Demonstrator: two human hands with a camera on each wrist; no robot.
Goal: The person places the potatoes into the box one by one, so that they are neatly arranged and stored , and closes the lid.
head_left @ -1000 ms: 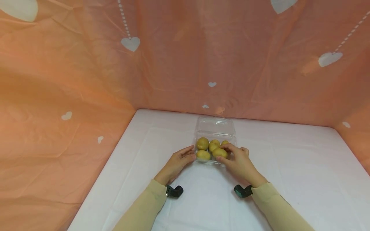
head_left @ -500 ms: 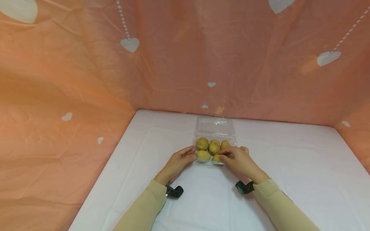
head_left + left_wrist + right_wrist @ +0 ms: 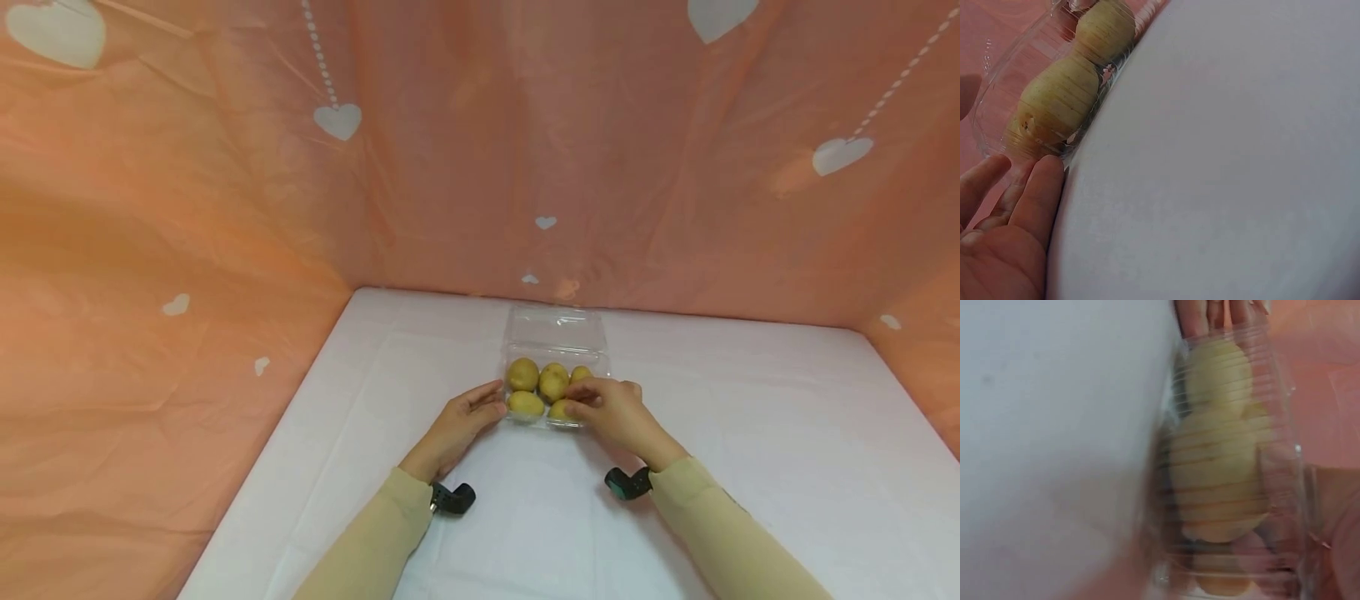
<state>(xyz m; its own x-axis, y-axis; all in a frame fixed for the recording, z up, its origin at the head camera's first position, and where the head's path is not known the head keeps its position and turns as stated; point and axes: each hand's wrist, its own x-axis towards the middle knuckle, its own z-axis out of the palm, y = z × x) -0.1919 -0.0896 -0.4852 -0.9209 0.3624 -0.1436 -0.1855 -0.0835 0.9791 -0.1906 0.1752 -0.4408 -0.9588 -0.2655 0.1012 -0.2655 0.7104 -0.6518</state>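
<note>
A clear plastic clamshell box (image 3: 555, 332) stands with its lid laid back, holding several yellow potatoes. My right hand (image 3: 622, 417) reaches over its right front corner, thumb and fingertips pinching the front-right potato (image 3: 558, 411). The front-left potato (image 3: 525, 405) lies beside that one, and a darker potato (image 3: 522, 375) is behind it. My left hand (image 3: 459, 429) rests at the box's left side, fingers fairly straight against the wall; the left wrist view shows those fingers (image 3: 1038, 200) by the plastic. Motion blurs the right wrist view, where potatoes (image 3: 1216, 475) show through the ribbed wall.
A white cloth-covered table (image 3: 360, 533) lies under the box and both forearms. An orange-pink curtain (image 3: 450, 167) with white hearts closes off the back and sides. Black wrist cameras (image 3: 453, 498) are strapped to both wrists.
The right hand has lowered the front-right potato into the box, uncovering more of the potatoes behind. It has since shifted only slightly. The left hand has stayed at the box's side.
</note>
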